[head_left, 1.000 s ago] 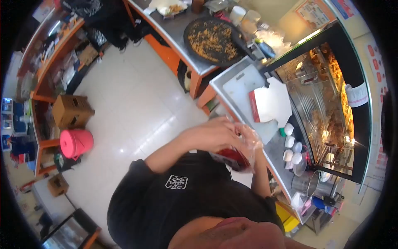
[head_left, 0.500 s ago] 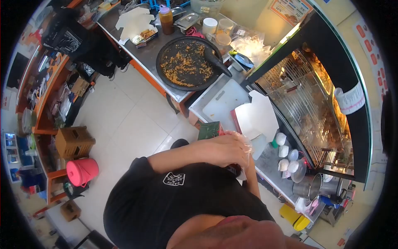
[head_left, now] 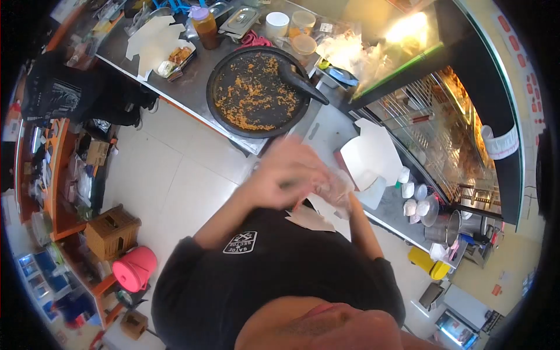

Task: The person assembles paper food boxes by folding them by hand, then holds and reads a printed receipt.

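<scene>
My left hand (head_left: 289, 178) is smeared by motion, fingers bent in front of my chest, close to my right hand. A clear plastic glove covers my right hand (head_left: 337, 192). Just below the hands, against my black shirt, are the pale flaps of a cardboard food box (head_left: 312, 219); my right hand appears to hold it, though its grip is partly hidden. Beyond my right hand an open white cardboard box (head_left: 370, 157) stands on the counter by a white cutting board (head_left: 329, 131). A wide black stone mortar (head_left: 219, 111) holds orange-brown crumbs, with a dark pestle (head_left: 306, 87) resting in it.
A glass display warmer (head_left: 429, 116) lines the right side. An open box with food (head_left: 154, 46), a sauce bottle (head_left: 205, 28) and white tubs (head_left: 277, 24) stand behind the mortar. Several small wrapped bundles (head_left: 407, 190) lie right. Another person (head_left: 76, 87) stands far left.
My left hand has lifted off the box and moved up and left, now blurred. The box has turned from its green-red printed side to its pale flaps. The view has shifted slightly.
</scene>
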Available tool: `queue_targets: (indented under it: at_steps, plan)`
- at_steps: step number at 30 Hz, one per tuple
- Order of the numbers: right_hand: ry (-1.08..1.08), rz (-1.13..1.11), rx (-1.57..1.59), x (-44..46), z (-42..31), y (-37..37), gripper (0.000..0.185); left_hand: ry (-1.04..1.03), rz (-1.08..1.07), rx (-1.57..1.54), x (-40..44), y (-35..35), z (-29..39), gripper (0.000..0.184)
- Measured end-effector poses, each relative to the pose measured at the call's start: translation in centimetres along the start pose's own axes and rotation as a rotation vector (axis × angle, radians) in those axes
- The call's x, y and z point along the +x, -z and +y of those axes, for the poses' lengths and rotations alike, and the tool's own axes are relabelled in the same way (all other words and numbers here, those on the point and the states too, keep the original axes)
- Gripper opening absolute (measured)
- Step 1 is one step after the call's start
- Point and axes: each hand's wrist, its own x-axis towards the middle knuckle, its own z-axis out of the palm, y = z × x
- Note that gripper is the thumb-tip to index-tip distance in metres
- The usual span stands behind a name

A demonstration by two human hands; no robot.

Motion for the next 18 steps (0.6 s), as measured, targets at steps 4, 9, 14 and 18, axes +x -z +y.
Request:
queue_targets:
  at_steps: [4,9,14,18]
  plan:
    - [-0.110,-0.004,0.102,1.9,-0.6,-2.2,0.033,0.841,0.102,-0.780,-8.6,-0.6,-12.8,0.088]
    - [0.131,0.082,0.138,3.6,-2.6,0.9,0.030,0.786,-0.040,-1.352,-10.8,-3.5,-15.4,0.113]
    - [0.468,0.304,0.575,4.6,-1.9,0.6,0.028,0.647,-0.047,-1.373,-6.0,-2.0,-18.3,0.112]
    - [0.372,0.458,0.756,3.8,-4.4,-0.7,0.025,0.587,-0.051,-1.145,-7.7,0.2,-18.9,0.127]
